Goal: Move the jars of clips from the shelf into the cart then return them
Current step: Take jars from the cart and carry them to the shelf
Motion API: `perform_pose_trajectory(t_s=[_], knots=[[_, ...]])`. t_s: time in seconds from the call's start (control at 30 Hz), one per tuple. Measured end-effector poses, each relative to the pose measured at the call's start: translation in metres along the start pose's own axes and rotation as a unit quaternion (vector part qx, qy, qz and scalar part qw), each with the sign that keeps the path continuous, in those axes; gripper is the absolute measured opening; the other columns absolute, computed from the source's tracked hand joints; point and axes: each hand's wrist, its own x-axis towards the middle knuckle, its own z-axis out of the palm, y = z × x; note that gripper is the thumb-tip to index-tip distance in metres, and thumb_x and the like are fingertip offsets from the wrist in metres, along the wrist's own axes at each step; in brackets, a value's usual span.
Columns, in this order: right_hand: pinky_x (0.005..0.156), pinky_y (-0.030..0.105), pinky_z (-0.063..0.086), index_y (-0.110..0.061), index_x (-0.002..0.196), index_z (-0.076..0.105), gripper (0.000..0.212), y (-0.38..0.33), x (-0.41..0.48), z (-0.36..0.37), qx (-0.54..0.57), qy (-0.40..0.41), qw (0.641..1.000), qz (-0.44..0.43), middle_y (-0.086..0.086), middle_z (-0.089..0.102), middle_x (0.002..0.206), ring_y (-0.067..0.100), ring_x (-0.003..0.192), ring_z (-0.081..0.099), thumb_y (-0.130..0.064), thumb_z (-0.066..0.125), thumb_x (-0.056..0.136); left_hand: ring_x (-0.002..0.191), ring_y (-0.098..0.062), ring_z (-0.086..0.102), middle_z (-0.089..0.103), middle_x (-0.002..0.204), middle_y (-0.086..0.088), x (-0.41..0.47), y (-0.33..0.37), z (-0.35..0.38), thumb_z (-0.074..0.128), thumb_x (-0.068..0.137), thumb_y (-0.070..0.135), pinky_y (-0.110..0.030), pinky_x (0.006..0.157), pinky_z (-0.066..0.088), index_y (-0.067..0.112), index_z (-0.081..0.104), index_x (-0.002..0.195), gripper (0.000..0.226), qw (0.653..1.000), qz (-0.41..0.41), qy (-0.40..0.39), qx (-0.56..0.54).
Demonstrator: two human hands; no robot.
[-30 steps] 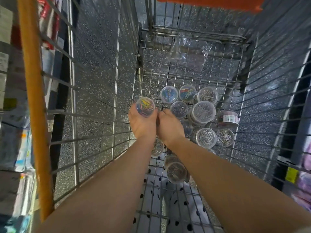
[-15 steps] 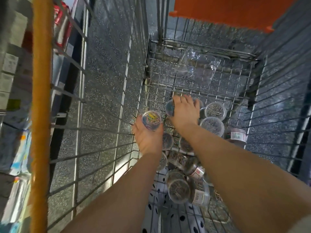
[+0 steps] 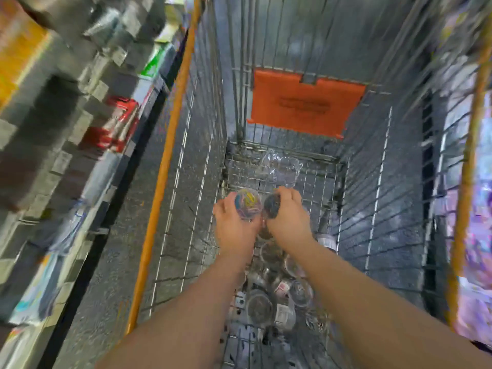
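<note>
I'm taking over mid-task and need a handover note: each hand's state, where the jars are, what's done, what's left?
Left hand grips a jar of coloured clips.
Right hand grips a second jar, contents blurred.
Both are held low inside the cart; on its wire bottom lie more jars.
Done: jars moved into cart.
Left: return these two, then the rest, to the shelf on the left.

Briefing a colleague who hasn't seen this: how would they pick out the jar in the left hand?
Look inside the orange-rimmed wire cart, above the jars piled on its floor. The left hand holds a clear jar beside the dark jar in the right hand. Only it shows bright multicoloured clips.
</note>
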Motion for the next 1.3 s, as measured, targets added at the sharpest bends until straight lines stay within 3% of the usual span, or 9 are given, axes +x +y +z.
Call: perform_pose_trajectory(t_s=[0.13, 0.4, 0.5, 0.63, 0.83, 0.97, 1.13, 1.2, 1.3], knots=[[0.072, 0.031, 0.043, -0.017, 0.130, 0.039, 0.056, -0.021, -0.033, -0.064, 0.024, 0.021, 0.998, -0.060, 0.005, 0.037, 0.126, 0.028, 0.098, 0.056, -0.025, 0.067, 0.082, 0.105, -0.015, 0.043, 0.045, 0.116, -0.007, -0.018, 0.049, -0.041, 0.069, 0.068, 0.032, -0.018, 0.075, 0.034, 0.014, 0.052, 0.115, 0.054, 0.995, 0.096, -0.019, 0.006], [0.081, 0.024, 0.034, -0.020, 0.130, 0.044, 0.057, -0.078, -0.114, -0.178, 0.020, 0.048, 0.971, -0.234, -0.003, 0.043, 0.123, 0.017, 0.113, 0.048, -0.025, 0.069, 0.080, 0.087, -0.008, 0.061, 0.063, 0.094, 0.012, -0.079, 0.135, -0.159, 0.079, 0.069, 0.042, -0.021, 0.075, 0.045, 0.030, 0.054, 0.106, 0.046, 0.982, 0.183, -0.025, -0.031], [0.080, 0.019, 0.038, -0.028, 0.119, 0.051, 0.051, -0.113, -0.142, -0.199, 0.049, 0.061, 0.954, -0.290, -0.008, 0.053, 0.114, 0.010, 0.101, 0.052, -0.036, 0.073, 0.075, 0.071, 0.004, 0.055, 0.058, 0.084, 0.016, -0.103, 0.158, -0.217, 0.081, 0.068, 0.034, -0.001, 0.062, 0.037, 0.028, 0.053, 0.111, 0.052, 0.976, 0.215, -0.009, -0.036], [0.072, 0.013, 0.033, -0.030, 0.111, 0.050, 0.047, -0.184, -0.185, -0.218, 0.094, 0.035, 0.927, -0.362, -0.011, 0.053, 0.105, 0.005, 0.094, 0.051, -0.029, 0.077, 0.072, 0.070, 0.004, 0.052, 0.056, 0.085, 0.019, -0.137, 0.172, -0.310, 0.081, 0.070, 0.026, -0.001, 0.060, 0.037, 0.031, 0.049, 0.108, 0.049, 0.969, 0.241, 0.044, -0.029], [0.076, 0.009, 0.037, -0.050, 0.094, 0.046, 0.047, -0.301, -0.263, -0.211, 0.102, -0.060, 0.857, -0.502, -0.028, 0.051, 0.103, -0.005, 0.097, 0.052, -0.030, 0.080, 0.070, 0.070, 0.004, 0.052, 0.057, 0.082, 0.018, -0.193, 0.139, -0.442, 0.078, 0.073, 0.031, -0.006, 0.057, 0.038, 0.036, 0.047, 0.099, 0.041, 0.959, 0.209, 0.185, -0.057], [0.073, 0.008, 0.038, -0.039, 0.118, 0.047, 0.059, -0.386, -0.321, -0.174, 0.071, -0.105, 0.807, -0.577, -0.024, 0.053, 0.107, -0.003, 0.097, 0.053, -0.034, 0.080, 0.069, 0.079, 0.005, 0.052, 0.056, 0.093, 0.016, -0.239, 0.090, -0.529, 0.074, 0.075, 0.038, -0.003, 0.059, 0.042, 0.035, 0.046, 0.104, 0.041, 0.946, 0.169, 0.271, -0.061], [0.082, 0.021, 0.044, -0.048, 0.126, 0.037, 0.074, -0.492, -0.406, -0.109, 0.035, -0.137, 0.744, -0.653, -0.023, 0.050, 0.112, 0.002, 0.101, 0.054, -0.049, 0.078, 0.065, 0.091, -0.011, 0.062, 0.063, 0.098, 0.009, -0.306, 0.017, -0.652, 0.077, 0.071, 0.039, -0.032, 0.085, 0.052, 0.030, 0.054, 0.109, 0.045, 0.924, 0.108, 0.366, -0.026], [0.077, 0.014, 0.042, -0.050, 0.125, 0.035, 0.073, -0.535, -0.445, -0.081, 0.030, -0.155, 0.716, -0.681, -0.023, 0.047, 0.109, 0.001, 0.100, 0.052, -0.050, 0.078, 0.066, 0.076, 0.001, 0.057, 0.058, 0.086, 0.018, -0.337, -0.009, -0.699, 0.078, 0.069, 0.042, -0.021, 0.073, 0.053, 0.038, 0.049, 0.092, 0.037, 0.909, 0.109, 0.402, -0.007], [0.071, 0.006, 0.038, -0.047, 0.125, 0.037, 0.071, -0.589, -0.499, -0.038, 0.035, -0.159, 0.671, -0.723, -0.020, 0.049, 0.114, 0.000, 0.099, 0.050, -0.048, 0.078, 0.067, 0.075, 0.007, 0.049, 0.051, 0.085, 0.021, -0.381, -0.046, -0.758, 0.075, 0.070, 0.047, -0.005, 0.061, 0.040, 0.038, 0.044, 0.098, 0.042, 0.885, 0.088, 0.456, 0.043]])
